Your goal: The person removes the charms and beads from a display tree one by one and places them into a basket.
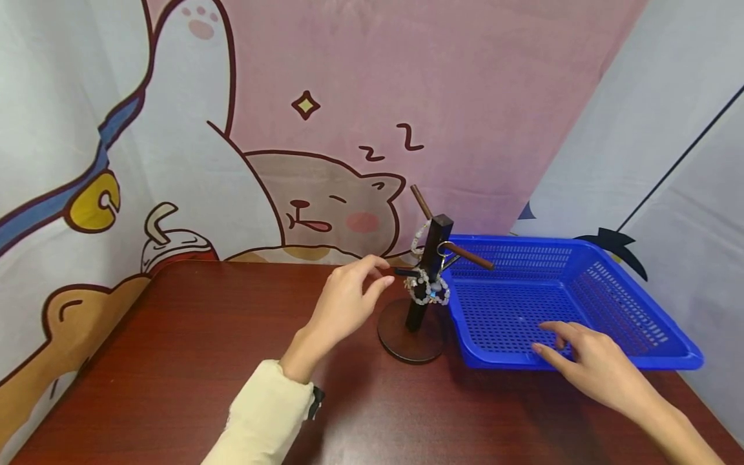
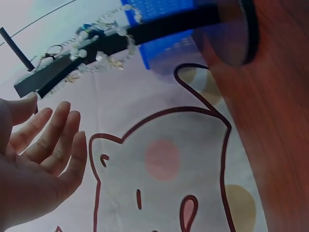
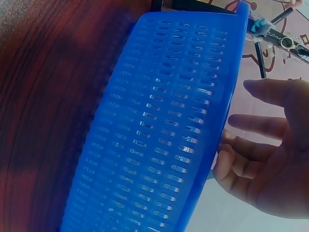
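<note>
While my left hand (image 1: 343,303) hovers above the dark wooden table (image 1: 174,361), I see its fingers loosely spread and holding nothing, the fingertips just short of a small peg on the wooden stand (image 1: 427,284). That stand sits at about twelve o'clock from me, its round base on the table, touching or nearly touching the blue basket (image 1: 639,303) at its three o'clock. A beaded bracelet (image 1: 428,292) hangs on the stand's lower pegs, and a second pale one (image 1: 420,237) loops over an upper peg; a metal ring (image 1: 446,248) hangs on the peg pointing toward two o'clock. My right hand (image 1: 587,365) rests at the near rim of the basket, fingers straight and relaxed, gripping nothing. From the left wrist view, the open palm (image 2: 38,159) faces the cartoon backdrop (image 2: 164,159).
</note>
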Action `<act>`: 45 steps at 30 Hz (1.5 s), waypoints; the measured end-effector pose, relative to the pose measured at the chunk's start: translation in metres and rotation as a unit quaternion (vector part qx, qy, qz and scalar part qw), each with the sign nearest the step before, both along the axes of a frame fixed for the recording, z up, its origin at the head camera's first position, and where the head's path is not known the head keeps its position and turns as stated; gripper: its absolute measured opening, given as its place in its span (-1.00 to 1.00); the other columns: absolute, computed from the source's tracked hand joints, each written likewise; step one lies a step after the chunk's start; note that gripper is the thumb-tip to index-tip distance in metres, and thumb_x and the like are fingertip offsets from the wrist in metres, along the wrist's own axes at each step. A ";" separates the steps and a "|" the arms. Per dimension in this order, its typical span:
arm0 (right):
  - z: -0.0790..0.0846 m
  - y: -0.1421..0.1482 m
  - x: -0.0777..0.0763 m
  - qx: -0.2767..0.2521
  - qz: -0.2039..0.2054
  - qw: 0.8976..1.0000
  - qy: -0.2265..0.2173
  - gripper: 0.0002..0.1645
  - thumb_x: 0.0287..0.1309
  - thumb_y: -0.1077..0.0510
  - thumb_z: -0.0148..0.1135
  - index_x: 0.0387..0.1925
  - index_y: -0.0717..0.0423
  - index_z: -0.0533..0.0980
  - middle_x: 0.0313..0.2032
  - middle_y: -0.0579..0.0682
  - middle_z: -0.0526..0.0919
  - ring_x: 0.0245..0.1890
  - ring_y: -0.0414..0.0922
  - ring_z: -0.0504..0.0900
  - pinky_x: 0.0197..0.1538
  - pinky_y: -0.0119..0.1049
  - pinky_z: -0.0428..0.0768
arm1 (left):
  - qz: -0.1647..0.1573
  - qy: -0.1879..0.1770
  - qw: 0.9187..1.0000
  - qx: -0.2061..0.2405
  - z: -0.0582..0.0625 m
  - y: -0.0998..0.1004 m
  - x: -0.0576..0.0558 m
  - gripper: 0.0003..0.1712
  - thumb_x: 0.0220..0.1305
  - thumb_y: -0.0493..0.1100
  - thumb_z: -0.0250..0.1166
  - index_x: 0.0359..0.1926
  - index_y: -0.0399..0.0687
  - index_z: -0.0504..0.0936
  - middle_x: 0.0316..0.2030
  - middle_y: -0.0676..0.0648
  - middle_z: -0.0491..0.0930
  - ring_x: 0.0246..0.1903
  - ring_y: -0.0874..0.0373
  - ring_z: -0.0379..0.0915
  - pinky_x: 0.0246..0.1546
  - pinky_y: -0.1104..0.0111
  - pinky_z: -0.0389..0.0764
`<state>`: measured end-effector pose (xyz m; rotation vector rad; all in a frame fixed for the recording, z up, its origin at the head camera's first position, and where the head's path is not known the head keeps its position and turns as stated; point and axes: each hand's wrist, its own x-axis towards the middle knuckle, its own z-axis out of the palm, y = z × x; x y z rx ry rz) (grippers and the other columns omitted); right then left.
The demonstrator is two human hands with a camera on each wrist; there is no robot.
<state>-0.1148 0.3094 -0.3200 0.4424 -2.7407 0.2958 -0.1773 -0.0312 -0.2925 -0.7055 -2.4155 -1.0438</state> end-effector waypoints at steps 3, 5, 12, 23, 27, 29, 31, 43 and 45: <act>0.001 0.001 0.000 0.000 0.004 1.000 -0.001 -0.64 -0.04 0.07 0.35 -0.24 0.23 0.56 -0.60 -0.24 0.26 -0.64 -0.40 0.14 -0.54 -0.39 0.21 | -0.012 0.005 1.000 0.012 0.004 0.005 -0.001 -0.86 0.19 -0.20 0.23 -0.21 -0.11 0.58 -0.42 0.02 0.62 -0.36 0.13 0.51 -0.30 0.26 0.44; 0.002 0.000 -0.001 -0.003 0.005 1.000 -0.013 -0.64 -0.03 0.06 0.34 -0.24 0.23 0.56 -0.61 -0.25 0.26 -0.66 -0.41 0.14 -0.56 -0.40 0.21 | -0.018 0.006 1.000 0.015 0.006 0.008 -0.001 -0.87 0.19 -0.22 0.23 -0.22 -0.12 0.59 -0.41 0.02 0.62 -0.35 0.13 0.51 -0.29 0.26 0.44; 0.018 -0.005 -0.005 -0.029 0.023 0.996 -0.078 -0.65 0.06 0.06 0.28 -0.16 0.21 0.55 -0.59 -0.25 0.42 -0.66 -0.39 0.27 -0.60 -0.41 0.28 | -0.008 0.007 1.000 0.016 0.007 0.013 -0.002 -0.91 0.17 -0.23 0.25 -0.28 -0.11 0.60 -0.42 0.01 0.61 -0.38 0.15 0.51 -0.30 0.28 0.45; 0.035 -0.026 -0.018 -0.069 0.087 0.987 -0.113 -0.75 0.11 0.09 0.23 -0.17 0.10 0.56 -0.56 -0.30 0.49 -0.61 -0.38 0.38 -0.55 -0.40 0.37 | 0.006 0.004 0.999 0.034 0.006 0.016 -0.003 -0.96 0.17 -0.21 0.26 -0.34 -0.07 0.61 -0.47 0.04 0.61 -0.49 0.18 0.45 -0.40 0.30 0.42; 0.038 -0.035 -0.025 -0.082 0.121 0.982 -0.117 -0.77 0.11 0.14 0.23 -0.17 0.10 0.56 -0.52 -0.30 0.53 -0.57 -0.38 0.43 -0.51 -0.40 0.42 | 0.007 0.003 0.999 0.039 0.006 0.016 -0.003 -0.96 0.17 -0.21 0.26 -0.34 -0.07 0.61 -0.46 0.03 0.62 -0.50 0.18 0.45 -0.41 0.31 0.42; 0.041 -0.039 -0.028 -0.088 0.138 0.979 -0.119 -0.78 0.11 0.15 0.23 -0.17 0.09 0.56 -0.48 -0.29 0.55 -0.52 -0.38 0.47 -0.47 -0.40 0.44 | 0.009 0.003 0.999 0.040 0.006 0.015 -0.004 -0.96 0.16 -0.21 0.26 -0.35 -0.07 0.62 -0.46 0.03 0.63 -0.49 0.18 0.46 -0.41 0.31 0.42; 0.044 -0.043 -0.031 -0.094 0.149 0.976 -0.124 -0.78 0.12 0.16 0.22 -0.16 0.08 0.55 -0.43 -0.28 0.58 -0.47 -0.37 0.50 -0.43 -0.39 0.47 | 0.010 0.002 0.999 0.041 0.006 0.015 -0.004 -0.96 0.16 -0.21 0.26 -0.35 -0.07 0.62 -0.46 0.02 0.63 -0.49 0.18 0.47 -0.40 0.30 0.42; 0.062 -0.061 -0.051 -0.128 0.158 0.968 -0.146 -0.76 0.17 0.16 0.17 -0.12 0.11 0.55 -0.34 -0.14 0.63 -0.43 -0.26 0.53 -0.37 -0.35 0.48 | 0.004 0.002 0.999 0.041 0.005 0.015 -0.005 -0.96 0.15 -0.22 0.26 -0.36 -0.08 0.62 -0.43 0.01 0.65 -0.44 0.15 0.52 -0.37 0.28 0.44; 0.064 -0.064 -0.053 -0.140 0.155 0.965 -0.158 -0.75 0.18 0.17 0.16 -0.11 0.16 0.55 -0.32 -0.10 0.64 -0.44 -0.24 0.53 -0.40 -0.35 0.46 | 0.004 0.001 0.999 0.041 0.006 0.015 -0.005 -0.96 0.16 -0.22 0.26 -0.36 -0.08 0.62 -0.43 0.01 0.65 -0.43 0.14 0.53 -0.36 0.27 0.45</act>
